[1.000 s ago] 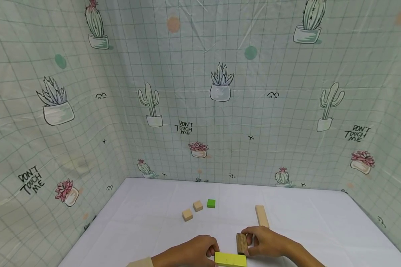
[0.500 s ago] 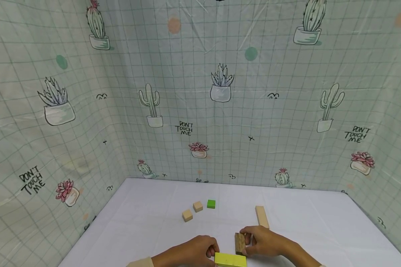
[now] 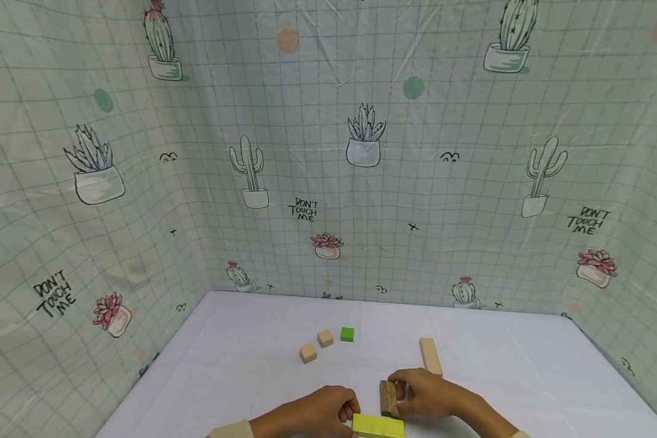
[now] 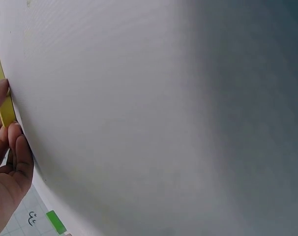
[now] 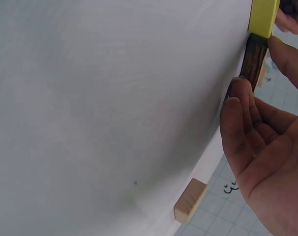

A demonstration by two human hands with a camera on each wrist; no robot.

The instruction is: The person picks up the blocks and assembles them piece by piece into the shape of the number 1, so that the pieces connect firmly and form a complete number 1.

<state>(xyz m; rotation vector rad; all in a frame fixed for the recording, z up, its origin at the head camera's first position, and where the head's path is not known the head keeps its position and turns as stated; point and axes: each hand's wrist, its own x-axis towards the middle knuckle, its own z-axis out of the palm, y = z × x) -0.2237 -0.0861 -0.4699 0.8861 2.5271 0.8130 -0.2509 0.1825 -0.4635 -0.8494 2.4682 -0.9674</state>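
Note:
A yellow rectangular block [image 3: 378, 426] lies at the near edge of the head view, its long side running left to right. My left hand [image 3: 323, 412] holds it by its left end; in the left wrist view the thumb lies along the yellow block [image 4: 8, 110] with curled fingers at its end. My right hand [image 3: 429, 394] pinches a dark brown wood-grained block [image 3: 387, 398] between thumb and fingers, just behind the yellow one. In the right wrist view one end of the brown block [image 5: 254, 60] meets the end of the yellow block [image 5: 262, 18].
Two small pale wooden cubes [image 3: 308, 353] and a green block [image 3: 347, 334] sit farther back on the white table [image 3: 241, 340]. Beyond my right hand lies a long pale wooden block [image 3: 430, 356]. A cactus-print curtain [image 3: 328, 182] surrounds the table at the back and sides.
My right hand has slid the brown block a little to the left, along the far side of the yellow block. The left hand and yellow block have stayed in place.

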